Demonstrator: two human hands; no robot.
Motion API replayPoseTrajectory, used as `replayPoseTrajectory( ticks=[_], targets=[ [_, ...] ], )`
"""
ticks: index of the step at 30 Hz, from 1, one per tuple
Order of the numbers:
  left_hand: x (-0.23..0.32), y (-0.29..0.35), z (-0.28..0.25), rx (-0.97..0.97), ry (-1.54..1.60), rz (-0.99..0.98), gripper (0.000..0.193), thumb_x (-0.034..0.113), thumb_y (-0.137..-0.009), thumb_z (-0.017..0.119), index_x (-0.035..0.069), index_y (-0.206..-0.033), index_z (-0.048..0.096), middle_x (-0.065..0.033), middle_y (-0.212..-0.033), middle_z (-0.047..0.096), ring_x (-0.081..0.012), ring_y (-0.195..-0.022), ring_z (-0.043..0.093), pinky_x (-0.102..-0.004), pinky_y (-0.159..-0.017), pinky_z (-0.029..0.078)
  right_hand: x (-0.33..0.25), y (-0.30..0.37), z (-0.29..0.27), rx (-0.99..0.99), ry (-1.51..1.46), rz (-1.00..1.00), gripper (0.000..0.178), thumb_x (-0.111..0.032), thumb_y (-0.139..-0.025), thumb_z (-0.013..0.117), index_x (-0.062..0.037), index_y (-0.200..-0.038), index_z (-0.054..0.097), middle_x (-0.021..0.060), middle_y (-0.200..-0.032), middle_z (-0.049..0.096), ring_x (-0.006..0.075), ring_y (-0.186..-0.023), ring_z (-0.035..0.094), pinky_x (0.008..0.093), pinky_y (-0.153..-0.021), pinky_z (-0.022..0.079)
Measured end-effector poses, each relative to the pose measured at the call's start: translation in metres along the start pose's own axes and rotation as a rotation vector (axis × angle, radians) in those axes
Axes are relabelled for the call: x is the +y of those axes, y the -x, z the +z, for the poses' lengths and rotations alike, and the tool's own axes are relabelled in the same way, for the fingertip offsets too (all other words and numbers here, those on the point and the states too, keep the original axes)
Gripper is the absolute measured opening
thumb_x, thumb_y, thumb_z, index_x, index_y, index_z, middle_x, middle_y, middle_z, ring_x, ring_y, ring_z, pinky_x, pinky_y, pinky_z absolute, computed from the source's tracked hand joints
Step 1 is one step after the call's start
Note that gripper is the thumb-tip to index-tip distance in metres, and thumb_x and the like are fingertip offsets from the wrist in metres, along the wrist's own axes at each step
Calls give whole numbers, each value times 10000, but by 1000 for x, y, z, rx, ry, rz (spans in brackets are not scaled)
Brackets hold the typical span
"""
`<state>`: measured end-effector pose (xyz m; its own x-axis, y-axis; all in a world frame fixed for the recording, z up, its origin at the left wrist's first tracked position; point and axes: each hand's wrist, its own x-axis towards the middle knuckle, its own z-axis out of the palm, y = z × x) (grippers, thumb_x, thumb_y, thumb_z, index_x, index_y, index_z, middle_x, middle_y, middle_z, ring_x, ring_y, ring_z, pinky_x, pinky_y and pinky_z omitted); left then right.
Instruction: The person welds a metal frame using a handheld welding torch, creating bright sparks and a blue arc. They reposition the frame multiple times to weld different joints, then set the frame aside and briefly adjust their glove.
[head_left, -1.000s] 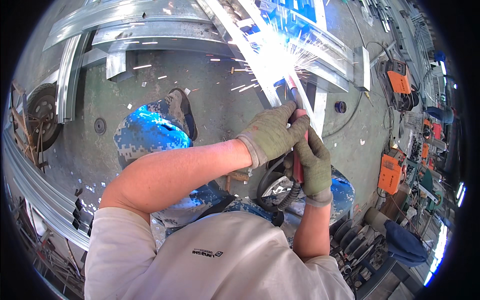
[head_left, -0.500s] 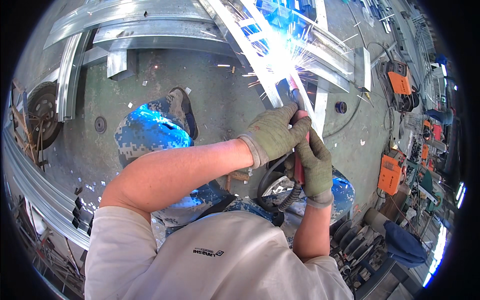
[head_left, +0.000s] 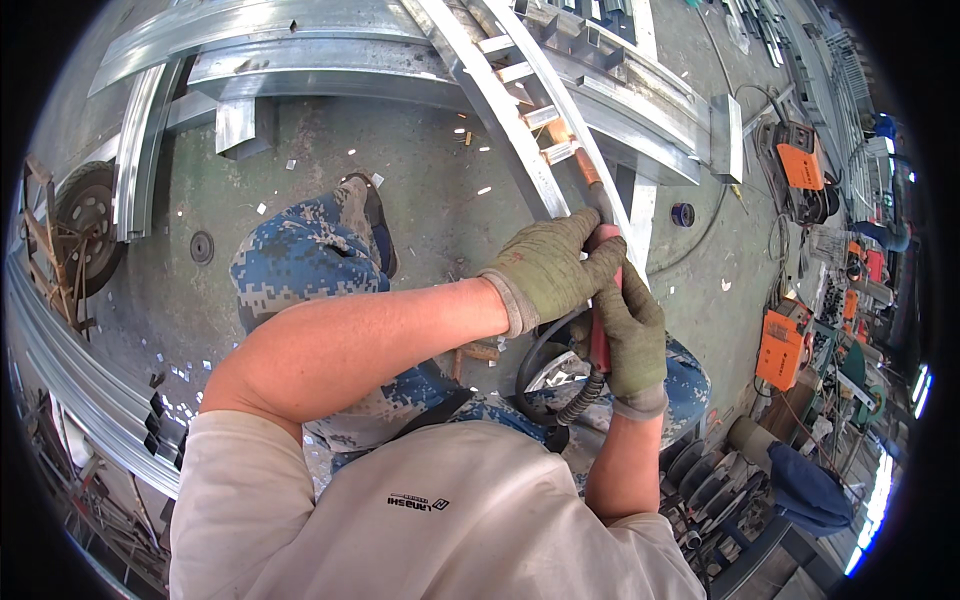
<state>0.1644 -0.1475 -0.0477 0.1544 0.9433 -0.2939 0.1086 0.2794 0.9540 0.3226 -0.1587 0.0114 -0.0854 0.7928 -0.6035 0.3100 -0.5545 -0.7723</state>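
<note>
Both my hands, in green work gloves, are closed on a red-handled welding torch [head_left: 600, 345]. My left hand [head_left: 555, 262] wraps the front of the handle near the neck. My right hand [head_left: 632, 330] grips further back, close to the coiled cable guard [head_left: 580, 398]. The torch's coppery nozzle [head_left: 586, 168] points away from me, at one rail of a ladder-like metal frame [head_left: 535, 165]. Short crosspieces join its two rails. Around the nozzle tip the metal looks orange-brown. No arc shows there.
Long galvanised steel profiles [head_left: 320, 62] lie beneath and beside the frame. More profiles [head_left: 85, 370] are stacked at left, near a wheel [head_left: 88, 225]. Orange machines [head_left: 783, 345] stand at right with cables on the floor. A small dark roll [head_left: 682, 214] lies right of the frame.
The bright welding arc and its sparks have gone out, so the frame's crosspieces and the nozzle now show. The blue light on my trousers is gone. Both hands stay almost in place.
</note>
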Motion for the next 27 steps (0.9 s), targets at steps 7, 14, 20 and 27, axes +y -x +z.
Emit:
replayPoseTrajectory(
  ticks=[7, 14, 20, 27],
  targets=[
    [4, 2, 1, 10, 33, 9, 402, 367, -1040, 622, 4, -1209, 658, -226, -1042, 745, -355, -969, 741, -445, -851, 567, 4, 2, -2, -12, -9, -41, 447, -263, -1076, 643, -29, -1452, 580, 33, -755, 667, 117, -590, 626, 258, -494, 471],
    [-5, -1, 3, 44, 50, 25, 409, 359, -1046, 615, -2, -1235, 650, -225, -1050, 744, -351, -972, 739, -437, -853, 565, 4, -3, -1, -15, 11, -33, 458, -269, -1077, 641, -24, -1459, 575, 26, -779, 681, 109, -601, 636, 256, -502, 480],
    [-3, 0, 2, 21, 60, 19, 419, 362, -1045, 616, -3, -1249, 647, -224, -1045, 743, -345, -967, 738, -440, -850, 561, 4, -1, -2, -14, 24, -28, 459, -278, -1072, 650, -33, -1453, 582, 32, -764, 681, 109, -595, 636, 257, -499, 478],
    [-9, -2, 4, 23, 45, 35, 405, 373, -1044, 620, 6, -1212, 655, -209, -1017, 742, -336, -927, 732, -438, -826, 556, 2, -1, -1, -2, 38, -9, 449, -284, -1067, 657, -26, -1429, 599, 42, -766, 682, 118, -595, 635, 267, -505, 483]
  ],
)
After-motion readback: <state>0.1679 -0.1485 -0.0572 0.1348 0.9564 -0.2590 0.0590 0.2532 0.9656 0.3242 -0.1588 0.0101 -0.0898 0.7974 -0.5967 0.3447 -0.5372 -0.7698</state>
